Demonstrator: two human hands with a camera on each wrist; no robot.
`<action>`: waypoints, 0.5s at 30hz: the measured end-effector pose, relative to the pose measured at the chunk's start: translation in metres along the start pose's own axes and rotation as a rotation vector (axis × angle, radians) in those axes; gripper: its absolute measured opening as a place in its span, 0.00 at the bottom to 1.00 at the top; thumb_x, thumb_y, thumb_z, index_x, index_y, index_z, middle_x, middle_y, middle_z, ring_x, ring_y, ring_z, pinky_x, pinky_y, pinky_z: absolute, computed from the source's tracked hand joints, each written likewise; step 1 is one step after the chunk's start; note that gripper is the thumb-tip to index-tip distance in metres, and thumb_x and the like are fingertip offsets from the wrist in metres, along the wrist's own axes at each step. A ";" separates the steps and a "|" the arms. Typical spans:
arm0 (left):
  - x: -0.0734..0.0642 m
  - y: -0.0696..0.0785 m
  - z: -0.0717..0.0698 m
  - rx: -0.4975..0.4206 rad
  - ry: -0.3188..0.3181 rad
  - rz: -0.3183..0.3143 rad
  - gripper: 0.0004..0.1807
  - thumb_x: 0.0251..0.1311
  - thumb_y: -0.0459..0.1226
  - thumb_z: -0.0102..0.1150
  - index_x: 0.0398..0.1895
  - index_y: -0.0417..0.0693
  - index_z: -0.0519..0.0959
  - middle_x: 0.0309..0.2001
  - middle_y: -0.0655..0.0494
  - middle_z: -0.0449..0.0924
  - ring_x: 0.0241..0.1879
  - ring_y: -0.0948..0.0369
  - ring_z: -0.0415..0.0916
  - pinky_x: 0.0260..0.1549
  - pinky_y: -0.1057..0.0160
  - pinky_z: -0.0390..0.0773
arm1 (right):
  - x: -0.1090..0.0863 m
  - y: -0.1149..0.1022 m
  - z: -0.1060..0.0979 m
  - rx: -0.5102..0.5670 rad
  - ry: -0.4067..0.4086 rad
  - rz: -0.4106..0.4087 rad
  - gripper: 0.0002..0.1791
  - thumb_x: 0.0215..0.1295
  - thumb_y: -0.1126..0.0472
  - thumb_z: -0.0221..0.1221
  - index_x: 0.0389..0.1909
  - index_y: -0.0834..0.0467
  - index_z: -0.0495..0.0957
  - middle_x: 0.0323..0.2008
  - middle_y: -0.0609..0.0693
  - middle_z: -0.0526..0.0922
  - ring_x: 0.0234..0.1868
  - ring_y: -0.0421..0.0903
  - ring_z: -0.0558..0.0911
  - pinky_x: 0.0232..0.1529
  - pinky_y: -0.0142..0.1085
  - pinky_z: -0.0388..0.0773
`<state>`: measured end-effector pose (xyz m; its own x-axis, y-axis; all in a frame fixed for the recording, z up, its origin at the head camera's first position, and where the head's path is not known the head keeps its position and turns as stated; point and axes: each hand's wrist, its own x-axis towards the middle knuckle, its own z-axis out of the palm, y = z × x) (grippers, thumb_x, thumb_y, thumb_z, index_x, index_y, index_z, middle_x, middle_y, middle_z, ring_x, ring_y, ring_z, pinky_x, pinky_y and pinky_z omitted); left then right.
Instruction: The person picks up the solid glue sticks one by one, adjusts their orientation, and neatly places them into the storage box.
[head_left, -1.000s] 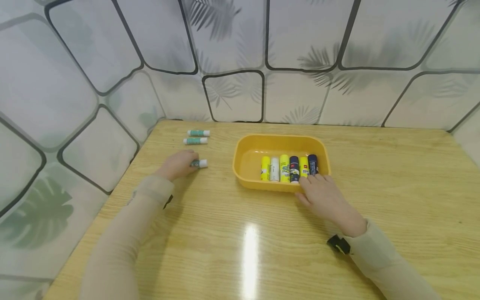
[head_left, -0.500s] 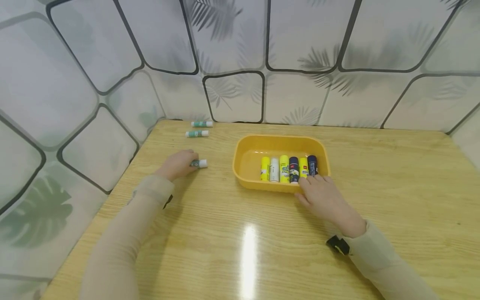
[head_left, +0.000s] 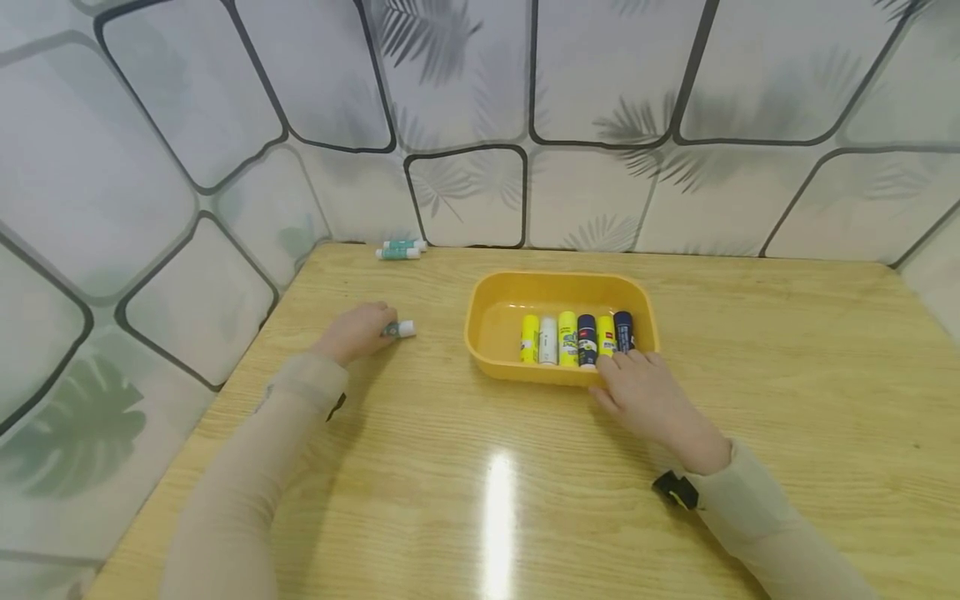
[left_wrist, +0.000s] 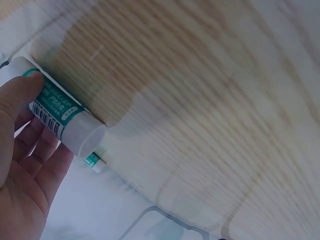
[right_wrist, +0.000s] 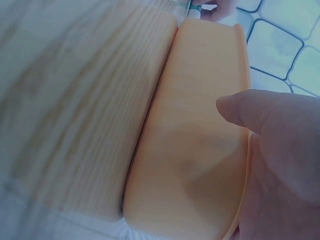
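Observation:
In the head view my left hand (head_left: pixel 356 332) holds a green-and-white glue stick (head_left: pixel 402 328) low over the table's left side. The left wrist view shows the thumb on the label and the fingers round the far side of this glue stick (left_wrist: pixel 57 106). My right hand (head_left: pixel 651 398) grips the front right rim of a yellow plastic basket (head_left: pixel 517 372). Seen from the right wrist, the thumb lies against the basket's outer wall (right_wrist: pixel 195 115), while the other fingers go over the rim and are mostly hidden. Several yellow, white and navy glue sticks (head_left: pixel 568 339) lie side by side inside the basket.
Two more green-and-white glue sticks, a nearer one (head_left: pixel 398 253) and a farther one (head_left: pixel 405 245), lie close together at the table's back left edge. A patterned wall (head_left: pixel 472 196) rises right behind the wooden table (head_left: pixel 787 358).
The two loose green-and-white glue sticks have rolled back toward the wall and now lie close together. Both hands stay where they were, with the same holds.

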<state>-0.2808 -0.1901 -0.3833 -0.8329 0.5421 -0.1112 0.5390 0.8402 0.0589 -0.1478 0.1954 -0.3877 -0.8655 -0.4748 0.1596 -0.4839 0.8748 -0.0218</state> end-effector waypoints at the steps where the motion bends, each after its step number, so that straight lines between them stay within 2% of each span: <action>1: 0.000 0.000 0.000 0.001 -0.001 0.000 0.07 0.54 0.35 0.59 0.32 0.42 0.73 0.27 0.55 0.69 0.24 0.60 0.66 0.26 0.62 0.69 | 0.000 0.000 0.000 0.001 0.000 -0.001 0.12 0.58 0.54 0.56 0.28 0.58 0.67 0.21 0.48 0.66 0.27 0.49 0.68 0.32 0.42 0.61; 8: -0.001 0.005 -0.004 -0.024 0.048 -0.005 0.09 0.53 0.34 0.59 0.35 0.40 0.73 0.29 0.52 0.71 0.28 0.58 0.69 0.30 0.59 0.71 | 0.000 -0.001 -0.001 0.004 -0.003 -0.002 0.12 0.58 0.54 0.55 0.28 0.59 0.67 0.21 0.48 0.65 0.27 0.49 0.68 0.32 0.42 0.61; 15: 0.000 0.019 -0.016 -0.043 0.095 0.027 0.08 0.53 0.34 0.59 0.35 0.41 0.73 0.31 0.52 0.72 0.30 0.58 0.69 0.32 0.60 0.70 | 0.000 0.000 0.000 0.011 -0.010 0.007 0.12 0.58 0.54 0.56 0.28 0.59 0.67 0.21 0.48 0.66 0.27 0.49 0.68 0.32 0.43 0.61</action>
<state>-0.2724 -0.1741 -0.3665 -0.8273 0.5616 -0.0150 0.5574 0.8238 0.1030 -0.1478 0.1952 -0.3876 -0.8701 -0.4694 0.1500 -0.4790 0.8771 -0.0338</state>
